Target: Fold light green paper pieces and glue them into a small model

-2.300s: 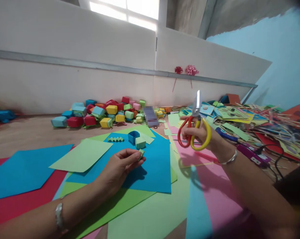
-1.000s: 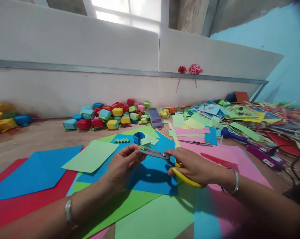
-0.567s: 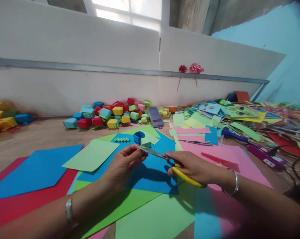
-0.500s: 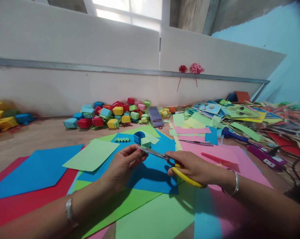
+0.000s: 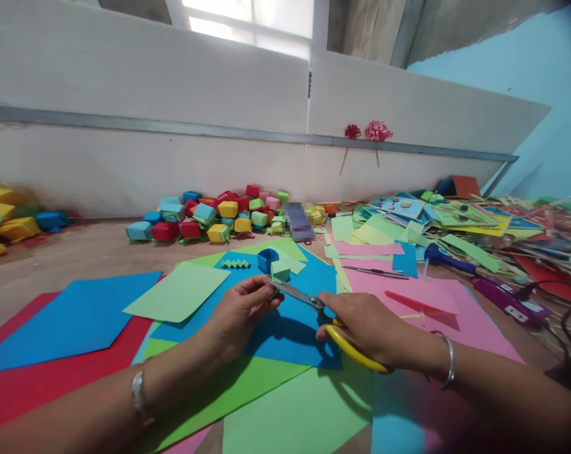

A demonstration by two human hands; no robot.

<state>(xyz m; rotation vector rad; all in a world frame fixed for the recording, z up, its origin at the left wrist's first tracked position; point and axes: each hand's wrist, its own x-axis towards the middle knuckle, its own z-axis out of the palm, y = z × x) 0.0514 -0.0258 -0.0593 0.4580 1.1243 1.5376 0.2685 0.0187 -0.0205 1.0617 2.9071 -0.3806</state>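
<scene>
My right hand (image 5: 370,328) is wrapped round the yellow handles of a pair of scissors (image 5: 297,293), whose blades point left. My left hand (image 5: 242,309) pinches a small piece of green paper (image 5: 276,294), mostly hidden by the fingers, right at the blade tips. Just beyond the tips stand a small pale green paper box (image 5: 280,271) and an open blue paper box (image 5: 267,259). A zigzag-folded green strip (image 5: 235,264) lies to their left. Both hands are above a blue paper sheet (image 5: 294,343).
Folded paper boxes in many colours (image 5: 209,214) are heaped by the wall. A pale green sheet (image 5: 178,293) lies left. On the right are a craft knife (image 5: 375,272), a blue glue gun (image 5: 448,257), a purple power strip (image 5: 507,302) and piled cards and sticks (image 5: 469,211).
The whole view has shifted slightly. Both hands keep nearly the same pose, with the scissors still at the green paper in my left fingers; the yellow handle sits a little lower.
</scene>
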